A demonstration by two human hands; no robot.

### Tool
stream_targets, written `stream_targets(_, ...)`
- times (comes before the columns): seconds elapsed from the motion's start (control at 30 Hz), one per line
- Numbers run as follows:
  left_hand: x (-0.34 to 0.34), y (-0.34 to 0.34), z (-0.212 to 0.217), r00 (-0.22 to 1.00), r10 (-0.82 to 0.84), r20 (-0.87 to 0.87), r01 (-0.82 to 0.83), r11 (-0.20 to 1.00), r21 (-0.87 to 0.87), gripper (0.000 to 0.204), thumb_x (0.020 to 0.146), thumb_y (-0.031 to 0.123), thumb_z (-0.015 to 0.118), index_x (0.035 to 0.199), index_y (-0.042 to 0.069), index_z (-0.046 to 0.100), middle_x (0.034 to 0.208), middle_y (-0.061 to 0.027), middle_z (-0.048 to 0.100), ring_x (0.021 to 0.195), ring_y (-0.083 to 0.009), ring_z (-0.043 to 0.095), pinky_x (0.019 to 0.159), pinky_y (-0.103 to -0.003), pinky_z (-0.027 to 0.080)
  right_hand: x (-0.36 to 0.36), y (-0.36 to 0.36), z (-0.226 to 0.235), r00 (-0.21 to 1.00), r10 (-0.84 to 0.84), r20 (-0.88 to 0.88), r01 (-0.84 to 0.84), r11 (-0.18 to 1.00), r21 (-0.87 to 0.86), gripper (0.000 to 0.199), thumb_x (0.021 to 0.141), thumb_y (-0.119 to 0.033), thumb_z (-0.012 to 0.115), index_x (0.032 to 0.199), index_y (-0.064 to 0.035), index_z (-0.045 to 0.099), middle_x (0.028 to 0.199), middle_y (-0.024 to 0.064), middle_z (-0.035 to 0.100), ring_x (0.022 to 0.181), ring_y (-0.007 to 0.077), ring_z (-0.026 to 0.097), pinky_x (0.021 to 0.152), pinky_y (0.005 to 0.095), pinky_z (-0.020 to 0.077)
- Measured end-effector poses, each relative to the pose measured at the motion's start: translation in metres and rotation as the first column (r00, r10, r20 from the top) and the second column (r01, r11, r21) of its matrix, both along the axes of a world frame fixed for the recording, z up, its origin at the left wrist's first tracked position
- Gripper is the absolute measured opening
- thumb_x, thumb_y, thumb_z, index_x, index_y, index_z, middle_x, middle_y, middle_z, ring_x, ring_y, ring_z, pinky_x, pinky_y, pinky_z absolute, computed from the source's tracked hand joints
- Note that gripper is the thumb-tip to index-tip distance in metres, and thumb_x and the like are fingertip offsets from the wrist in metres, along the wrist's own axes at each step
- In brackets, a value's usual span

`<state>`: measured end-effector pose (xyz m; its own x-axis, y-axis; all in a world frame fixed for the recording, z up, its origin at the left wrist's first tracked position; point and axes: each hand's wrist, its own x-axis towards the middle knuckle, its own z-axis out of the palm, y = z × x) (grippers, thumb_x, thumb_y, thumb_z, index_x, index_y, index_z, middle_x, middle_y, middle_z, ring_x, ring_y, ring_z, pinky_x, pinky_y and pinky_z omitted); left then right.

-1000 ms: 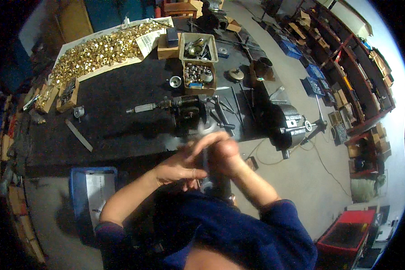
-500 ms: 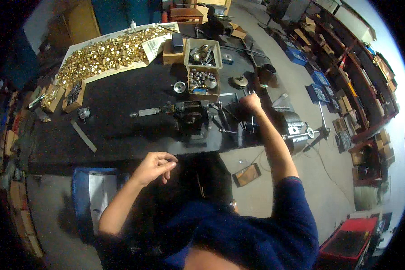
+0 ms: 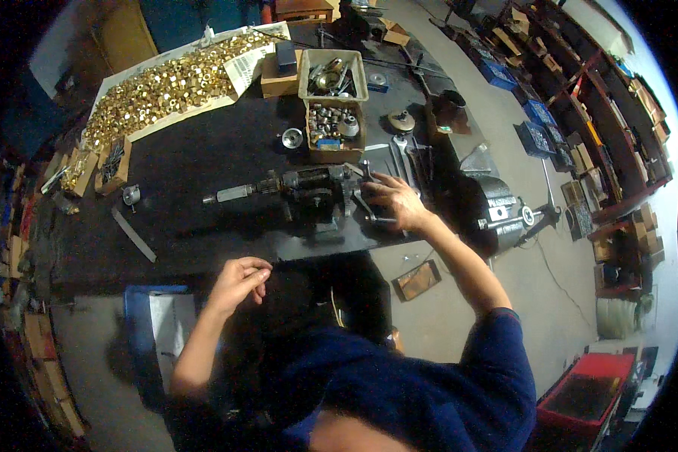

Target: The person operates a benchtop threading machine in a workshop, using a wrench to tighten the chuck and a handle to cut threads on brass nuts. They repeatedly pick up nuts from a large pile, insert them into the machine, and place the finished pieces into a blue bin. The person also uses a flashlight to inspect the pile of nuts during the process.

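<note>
A dark metal bench fixture with a horizontal shaft [image 3: 313, 181] stands near the front of the black workbench [image 3: 181, 188]. My right hand [image 3: 398, 205] is over the handle bars at the fixture's right end, fingers stretched out and apart. Whether the fingertips touch a bar cannot be told. Just beyond that hand lies an open-end wrench [image 3: 404, 160], with further slim tools beside it. In front of the bench edge, my left hand [image 3: 241, 285] is curled, thumb close to the fingers; anything small inside it is hidden.
Brass nuts [image 3: 166, 87] cover a sheet at the far left. A carton of metal parts [image 3: 335, 128] and a cream bin [image 3: 333, 74] stand behind the fixture. A bench vise [image 3: 497, 211] is at the right edge. A steel strip [image 3: 134, 235] lies left.
My right hand has come back and left, from among the tools to the fixture's handle bars, and its fingers have spread. The left hand stays near the bench edge. The view has shifted slightly.
</note>
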<state>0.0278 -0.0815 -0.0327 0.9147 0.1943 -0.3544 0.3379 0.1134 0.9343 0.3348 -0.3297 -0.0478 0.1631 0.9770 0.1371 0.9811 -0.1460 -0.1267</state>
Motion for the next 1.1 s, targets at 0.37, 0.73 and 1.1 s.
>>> stream_targets(0.37,-0.007,-0.007,-0.004,1.0,-0.029,-0.01,0.029,1.0,-0.008,0.021,0.083,0.009,0.054,0.097,-0.006,0.054,0.065,-0.0069,0.056,0.054,-0.0109,0.054,0.045,-0.023,0.046,0.049,-0.008,-0.023,0.908,-0.397,0.131,0.415,0.896,-0.16,0.066,0.056,-0.027,0.067,0.119,-0.0124,0.049,0.132,0.0021,0.038,0.122,0.0215,0.034,0.096,0.0391,0.0328)
stream_targets(0.73,-0.013,-0.004,-0.004,1.0,0.005,0.016,-0.005,1.0,0.015,0.021,0.082,0.01,0.055,0.095,-0.006,0.054,0.065,-0.0075,0.056,0.054,-0.0115,0.054,0.044,-0.024,0.046,0.03,0.017,-0.015,0.924,-0.347,0.159,0.372,0.914,-0.163,0.06,0.062,-0.026,0.063,0.119,-0.0155,0.048,0.129,0.002,0.041,0.122,0.0223,0.034,0.098,0.0461,0.0281)
stream_targets(1.1,-0.031,0.014,-0.016,0.997,0.058,0.055,-0.059,0.998,0.025,0.021,0.082,0.01,0.055,0.096,-0.006,0.054,0.065,-0.0077,0.056,0.053,-0.0116,0.054,0.043,-0.024,0.046,0.063,0.023,-0.045,0.905,-0.364,0.221,0.39,0.917,-0.086,0.05,0.061,-0.028,0.063,0.109,-0.0182,0.054,0.12,0.0029,0.048,0.116,0.0258,0.041,0.093,0.0407,0.0347)
